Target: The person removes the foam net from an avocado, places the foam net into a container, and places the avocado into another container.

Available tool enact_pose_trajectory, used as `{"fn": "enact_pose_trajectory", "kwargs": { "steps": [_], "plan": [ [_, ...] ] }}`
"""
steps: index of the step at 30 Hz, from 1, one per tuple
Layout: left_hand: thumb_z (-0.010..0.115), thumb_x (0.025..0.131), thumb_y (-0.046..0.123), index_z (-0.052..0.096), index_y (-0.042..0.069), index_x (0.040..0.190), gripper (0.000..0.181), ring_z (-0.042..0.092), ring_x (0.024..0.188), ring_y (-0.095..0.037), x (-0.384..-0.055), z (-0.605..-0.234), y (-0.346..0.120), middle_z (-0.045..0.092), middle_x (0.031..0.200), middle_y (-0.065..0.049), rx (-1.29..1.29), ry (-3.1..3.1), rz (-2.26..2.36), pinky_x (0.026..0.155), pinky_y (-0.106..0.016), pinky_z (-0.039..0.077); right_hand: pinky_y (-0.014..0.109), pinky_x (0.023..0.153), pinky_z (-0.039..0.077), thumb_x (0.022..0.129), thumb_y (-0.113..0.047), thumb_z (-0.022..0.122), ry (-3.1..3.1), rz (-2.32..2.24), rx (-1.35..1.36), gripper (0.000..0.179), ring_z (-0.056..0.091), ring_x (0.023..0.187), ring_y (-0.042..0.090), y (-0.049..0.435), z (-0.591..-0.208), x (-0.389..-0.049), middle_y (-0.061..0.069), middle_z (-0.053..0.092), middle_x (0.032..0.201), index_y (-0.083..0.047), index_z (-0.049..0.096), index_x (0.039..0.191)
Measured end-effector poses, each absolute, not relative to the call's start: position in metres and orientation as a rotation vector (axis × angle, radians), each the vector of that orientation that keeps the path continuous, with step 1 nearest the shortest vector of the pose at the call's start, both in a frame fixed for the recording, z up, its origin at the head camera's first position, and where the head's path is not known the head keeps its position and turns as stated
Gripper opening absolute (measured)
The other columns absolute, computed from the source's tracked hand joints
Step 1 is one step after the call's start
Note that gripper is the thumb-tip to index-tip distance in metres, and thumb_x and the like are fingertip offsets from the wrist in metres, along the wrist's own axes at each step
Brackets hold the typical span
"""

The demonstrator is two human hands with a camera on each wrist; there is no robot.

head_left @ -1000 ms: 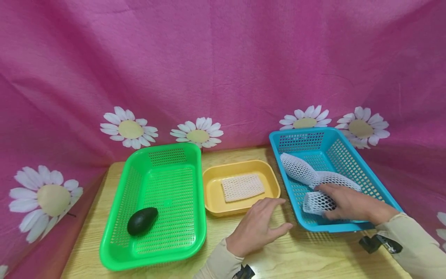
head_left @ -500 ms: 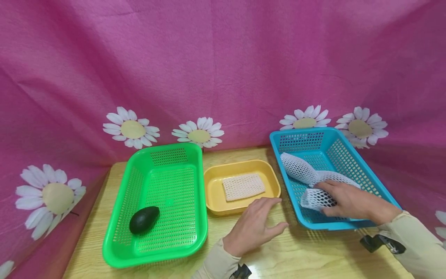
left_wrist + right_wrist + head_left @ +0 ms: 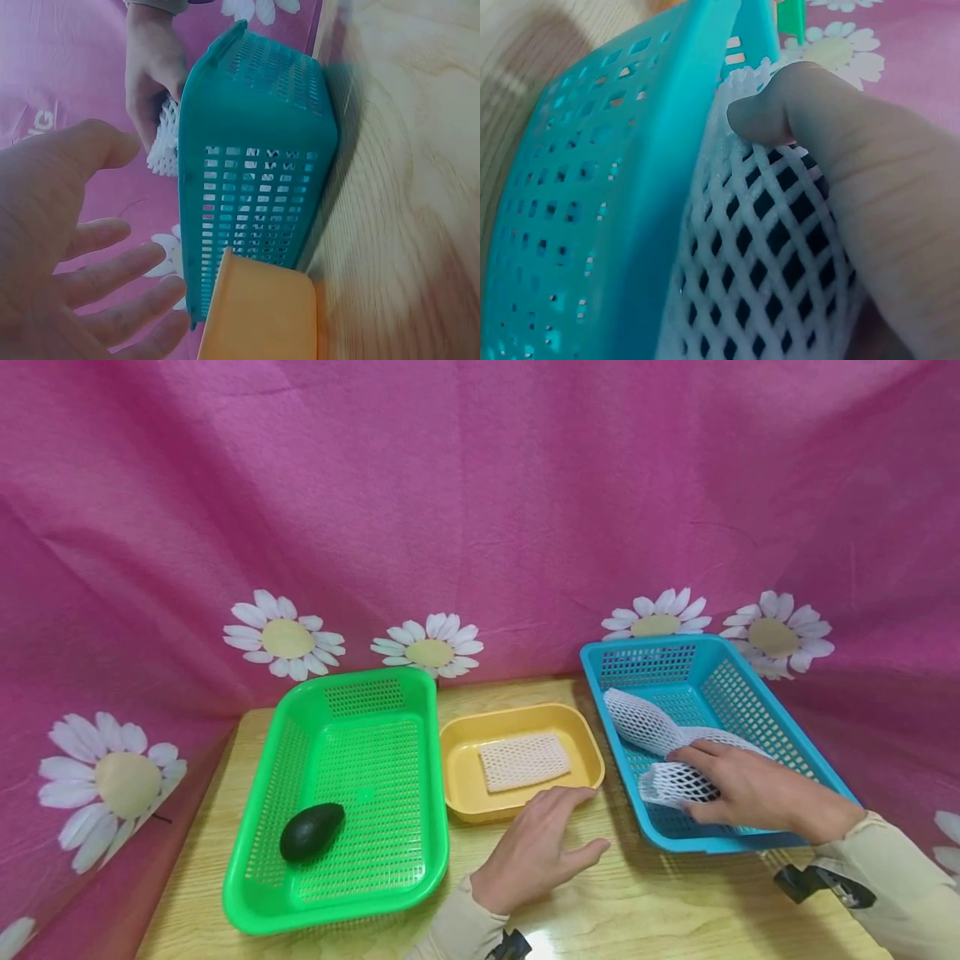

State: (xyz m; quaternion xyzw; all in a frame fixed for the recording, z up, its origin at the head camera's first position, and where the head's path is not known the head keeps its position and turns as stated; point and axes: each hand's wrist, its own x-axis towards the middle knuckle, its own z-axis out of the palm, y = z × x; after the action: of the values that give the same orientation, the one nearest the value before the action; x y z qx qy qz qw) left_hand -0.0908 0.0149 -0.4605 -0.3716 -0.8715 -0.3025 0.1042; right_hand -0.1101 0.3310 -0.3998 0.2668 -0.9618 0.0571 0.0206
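Note:
In the blue basket point(image 3: 651, 818) at the right, my right hand point(image 3: 742, 787) grips a white foam fruit net point(image 3: 671, 782) with something dark inside. The right wrist view shows my thumb pressed along this foam net point(image 3: 761, 247), close by the basket wall. Two more white foam-netted pieces lie behind it, one netted piece point(image 3: 641, 720) at the left and another point(image 3: 720, 737) partly behind my hand. My left hand point(image 3: 528, 852) hovers in front of the yellow tray, fingers spread and holding nothing; the left wrist view shows its loose fingers point(image 3: 112, 281).
A flat white foam net point(image 3: 525, 762) lies in the small yellow tray point(image 3: 465, 802). To the left, a green basket point(image 3: 337, 906) holds a dark avocado point(image 3: 311, 832). Behind the wooden table point(image 3: 637, 910) hangs a pink flowered cloth point(image 3: 480, 510).
My right hand has moved slightly left with the foam net, whose open end now lies nearer the basket's left wall. My left hand has drifted a little left and toward me.

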Motion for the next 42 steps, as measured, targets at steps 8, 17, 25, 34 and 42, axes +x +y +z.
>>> {"fn": "enact_pose_trajectory", "kwargs": {
  "steps": [8,17,25,34,42],
  "plan": [
    [0.071,0.095,0.045,0.059,0.013,0.139,0.055,0.064,0.127,-0.014,-0.09,-0.462,0.007,0.067,0.136,0.001,-1.078,-2.582,-0.883,0.11,-0.031,0.051,0.032,0.077,0.055,0.079,-0.035,0.084,-2.904,0.141,0.863,0.054,0.057,0.094,0.005,0.324,-0.394,-0.109,-0.007,0.067,0.113,-0.016,0.067,0.127],
    [0.071,0.095,0.045,0.058,0.014,0.139,0.055,0.064,0.126,-0.014,-0.087,-0.462,-0.001,0.067,0.136,0.002,-1.058,-2.591,-0.851,0.109,-0.031,0.052,0.038,0.081,0.059,0.079,-0.035,0.084,-2.888,0.154,0.876,0.057,0.064,0.1,0.011,0.318,-0.383,-0.106,-0.002,0.069,0.119,-0.014,0.066,0.13],
    [0.071,0.095,0.045,0.058,0.016,0.139,0.054,0.064,0.125,-0.014,-0.086,-0.461,-0.006,0.067,0.136,0.002,-1.056,-2.591,-0.845,0.108,-0.031,0.052,0.036,0.077,0.059,0.08,-0.036,0.085,-2.87,0.144,0.892,0.06,0.064,0.094,0.008,0.314,-0.373,-0.106,-0.001,0.069,0.119,-0.013,0.065,0.132],
    [0.072,0.095,0.044,0.058,0.015,0.138,0.054,0.065,0.124,-0.014,-0.085,-0.46,-0.012,0.068,0.133,0.002,-1.055,-2.563,-0.817,0.107,-0.031,0.053,0.031,0.074,0.058,0.08,-0.039,0.086,-2.834,0.166,0.876,0.062,0.06,0.088,0.002,0.309,-0.361,-0.105,-0.006,0.068,0.117,-0.016,0.065,0.133],
    [0.073,0.094,0.044,0.059,0.014,0.137,0.054,0.066,0.122,-0.014,-0.084,-0.46,-0.018,0.068,0.133,0.001,-1.047,-2.548,-0.791,0.105,-0.03,0.054,0.034,0.078,0.06,0.076,-0.037,0.088,-2.723,0.15,0.962,0.062,0.062,0.093,0.005,0.295,-0.361,-0.104,-0.007,0.069,0.116,-0.017,0.066,0.13]
  ]
}}
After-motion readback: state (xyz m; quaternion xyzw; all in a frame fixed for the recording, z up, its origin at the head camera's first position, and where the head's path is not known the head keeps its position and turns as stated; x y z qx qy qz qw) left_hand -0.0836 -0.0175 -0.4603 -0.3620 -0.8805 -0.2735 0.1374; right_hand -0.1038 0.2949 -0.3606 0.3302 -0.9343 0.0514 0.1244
